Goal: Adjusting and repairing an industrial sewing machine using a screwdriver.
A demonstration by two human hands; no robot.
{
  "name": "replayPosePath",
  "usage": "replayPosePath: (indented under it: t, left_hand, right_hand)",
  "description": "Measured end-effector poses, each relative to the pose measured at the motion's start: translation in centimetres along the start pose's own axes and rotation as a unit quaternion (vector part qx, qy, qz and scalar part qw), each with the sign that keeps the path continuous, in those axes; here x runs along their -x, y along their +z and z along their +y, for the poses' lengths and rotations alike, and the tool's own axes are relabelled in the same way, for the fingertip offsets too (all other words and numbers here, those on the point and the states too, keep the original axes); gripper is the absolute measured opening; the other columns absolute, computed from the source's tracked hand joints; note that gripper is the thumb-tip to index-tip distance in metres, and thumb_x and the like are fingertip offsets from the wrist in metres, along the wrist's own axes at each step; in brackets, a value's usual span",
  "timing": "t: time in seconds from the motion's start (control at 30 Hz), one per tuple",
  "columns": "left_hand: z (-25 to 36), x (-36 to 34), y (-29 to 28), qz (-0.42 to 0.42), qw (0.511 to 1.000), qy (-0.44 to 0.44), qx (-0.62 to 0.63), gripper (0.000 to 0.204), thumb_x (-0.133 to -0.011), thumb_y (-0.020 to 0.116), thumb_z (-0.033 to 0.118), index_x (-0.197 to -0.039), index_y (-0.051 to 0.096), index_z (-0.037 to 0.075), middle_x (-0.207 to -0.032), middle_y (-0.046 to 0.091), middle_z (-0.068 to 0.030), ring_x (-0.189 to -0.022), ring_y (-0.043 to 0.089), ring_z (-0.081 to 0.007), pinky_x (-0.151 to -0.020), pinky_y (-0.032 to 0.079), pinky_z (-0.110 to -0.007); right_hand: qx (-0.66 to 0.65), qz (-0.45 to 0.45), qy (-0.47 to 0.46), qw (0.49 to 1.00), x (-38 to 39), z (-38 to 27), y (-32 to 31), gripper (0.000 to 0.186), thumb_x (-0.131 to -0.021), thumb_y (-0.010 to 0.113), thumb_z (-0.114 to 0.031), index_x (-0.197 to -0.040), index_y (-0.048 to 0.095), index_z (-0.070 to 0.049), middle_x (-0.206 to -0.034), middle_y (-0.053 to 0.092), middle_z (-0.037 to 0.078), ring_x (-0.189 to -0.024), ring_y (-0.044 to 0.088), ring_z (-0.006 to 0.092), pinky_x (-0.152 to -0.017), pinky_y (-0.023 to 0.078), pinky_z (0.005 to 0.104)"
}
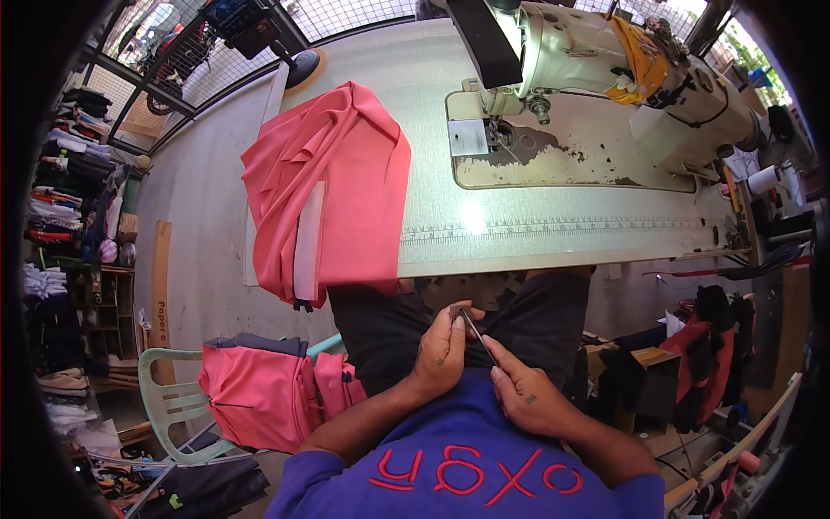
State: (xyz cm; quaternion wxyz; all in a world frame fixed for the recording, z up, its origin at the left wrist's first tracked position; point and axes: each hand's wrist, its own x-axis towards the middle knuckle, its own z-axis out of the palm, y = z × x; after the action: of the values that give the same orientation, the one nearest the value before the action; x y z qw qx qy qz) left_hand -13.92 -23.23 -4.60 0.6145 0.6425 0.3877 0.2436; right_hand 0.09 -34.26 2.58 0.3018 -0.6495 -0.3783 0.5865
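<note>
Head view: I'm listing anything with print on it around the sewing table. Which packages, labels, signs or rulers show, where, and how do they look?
Cardboard strip: on the floor left of the table, long, brown, dark print.
Printed ruler: along the table's front edge, pale marks.
Cardboard box: by the clothes shelves at left, small, brown.

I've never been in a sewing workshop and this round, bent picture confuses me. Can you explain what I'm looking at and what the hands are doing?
The camera sits on the person's head, looking down; its wide lens bends the edges. Ahead is a sewing machine on a pale work table. Folded pink fabric lies on the table's left part. More pink pieces rest on a green plastic chair. Over the lap, the left hand and right hand together hold a thin dark strip; what it is cannot be told.
</note>
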Motion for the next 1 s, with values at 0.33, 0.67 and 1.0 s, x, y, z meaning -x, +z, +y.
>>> replayPosePath:
  t: [0.33,0.67,1.0]
  left_hand:
    - [3.0,-0.7,-4.9,-0.263,0.956,-0.045,-0.125,0.02,-0.101,0.04,0.008,-0.116,0.051,0.002,-0.087,0.062,-0.0053,-0.073,0.057,-0.0115,-0.067,0.048,-0.027]
    - [3.6,-1.1,-5.3,-0.331,0.927,-0.06,-0.164,0.017,-0.101,0.041,0.01,-0.11,0.053,0.003,-0.082,0.059,-0.0046,-0.068,0.055,-0.0122,-0.065,0.047,-0.029]
    - [0.1,-0.7,-3.8,-0.126,0.97,0.066,-0.198,0.021,-0.099,0.043,0.006,-0.119,0.047,-0.002,-0.082,0.06,-0.0076,-0.066,0.056,-0.0143,-0.062,0.048,-0.029]
  right_hand:
    - [0.411,-0.09,-0.157,0.894,-0.5,-0.6,-6.8,0.055,-0.092,0.057,-0.02,-0.145,0.042,-0.025,-0.081,0.063,0.016,-0.064,0.063,0.034,-0.058,0.051,0.0406]
    - [0.508,-0.139,-0.199,0.827,-1.8,-2.3,-8.3,0.051,-0.089,0.055,-0.02,-0.14,0.049,-0.023,-0.078,0.064,0.015,-0.062,0.066,0.0313,-0.054,0.052,0.043]
    - [-0.349,-0.163,0.15,0.91,-1.7,3.1,-1.8,0.046,-0.1,0.048,-0.019,-0.145,0.04,-0.011,-0.095,0.06,0.012,-0.065,0.058,0.0167,-0.065,0.051,0.0336]
